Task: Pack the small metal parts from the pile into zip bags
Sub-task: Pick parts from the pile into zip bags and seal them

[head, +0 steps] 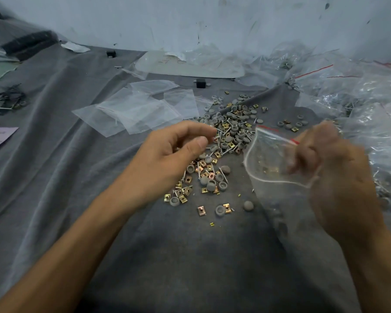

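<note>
A pile of small metal parts (226,141) lies on the grey cloth: brass-coloured square nuts, screws and grey round caps. My left hand (167,157) hovers over the pile's left edge with its fingers loosely curled. Its thumb and forefinger are slightly apart near a screw, and nothing shows between them. To the right of the pile, my right hand (330,168), blurred, grips a clear zip bag (269,161) with a red strip by its mouth. The bag hangs open above the cloth with a few brass parts inside.
Several empty zip bags (136,109) lie flat behind my left hand. A heap of filled bags (359,91) covers the right side. The grey cloth (190,256) is wrinkled; a white wall (212,19) stands behind. Two small black blocks (200,83) sit farther back.
</note>
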Motion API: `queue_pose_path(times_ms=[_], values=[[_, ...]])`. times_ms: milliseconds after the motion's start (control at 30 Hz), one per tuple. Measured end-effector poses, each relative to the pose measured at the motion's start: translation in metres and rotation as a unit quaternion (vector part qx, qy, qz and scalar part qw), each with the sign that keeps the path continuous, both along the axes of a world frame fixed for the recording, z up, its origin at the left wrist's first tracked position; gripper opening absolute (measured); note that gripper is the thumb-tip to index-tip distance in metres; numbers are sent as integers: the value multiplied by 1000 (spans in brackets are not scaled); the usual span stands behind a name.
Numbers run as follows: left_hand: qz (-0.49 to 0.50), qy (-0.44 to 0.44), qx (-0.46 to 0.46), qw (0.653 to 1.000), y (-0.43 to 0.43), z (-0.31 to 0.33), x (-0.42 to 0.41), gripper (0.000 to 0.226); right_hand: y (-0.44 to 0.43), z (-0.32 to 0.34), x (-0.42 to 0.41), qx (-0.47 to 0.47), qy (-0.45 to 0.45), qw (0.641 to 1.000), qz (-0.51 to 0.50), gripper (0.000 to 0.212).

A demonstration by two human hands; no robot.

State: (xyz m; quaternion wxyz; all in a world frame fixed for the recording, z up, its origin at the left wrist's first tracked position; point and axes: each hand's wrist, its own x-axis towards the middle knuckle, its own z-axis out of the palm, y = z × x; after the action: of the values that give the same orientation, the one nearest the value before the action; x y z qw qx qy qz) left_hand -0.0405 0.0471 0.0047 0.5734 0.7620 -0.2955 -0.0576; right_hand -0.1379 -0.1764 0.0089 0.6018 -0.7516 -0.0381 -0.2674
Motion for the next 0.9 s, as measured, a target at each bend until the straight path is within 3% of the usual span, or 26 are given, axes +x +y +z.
queue_pose_path(times_ms=[100,200,267,433,533,633,733,800,900], values=[[-61,37,-57,996,-8,9,-14,36,2,11,-4,176,18,979,98,56],[-107,66,-93,988,-16,13,-26,41,9,14,-6,279,42,936,209,52],[-123,72,-111,984,-18,14,-33,37,16,14,-5,307,58,918,245,52],[-122,72,-171,975,-18,17,-39,19,20,12,-1,292,83,910,283,56],[-94,58,-187,976,-16,19,-38,14,8,17,-7,180,101,949,240,61],[-37,61,-191,979,-14,19,-33,15,-9,33,-17,-20,83,981,172,67],[-3,71,-190,979,-13,18,-29,19,-18,38,-25,-266,66,957,100,47],[8,75,-196,978,-13,16,-28,20,-20,36,-25,-309,56,947,64,37],[16,69,-206,976,-12,15,-27,18,-17,35,-22,-286,47,956,47,35]])
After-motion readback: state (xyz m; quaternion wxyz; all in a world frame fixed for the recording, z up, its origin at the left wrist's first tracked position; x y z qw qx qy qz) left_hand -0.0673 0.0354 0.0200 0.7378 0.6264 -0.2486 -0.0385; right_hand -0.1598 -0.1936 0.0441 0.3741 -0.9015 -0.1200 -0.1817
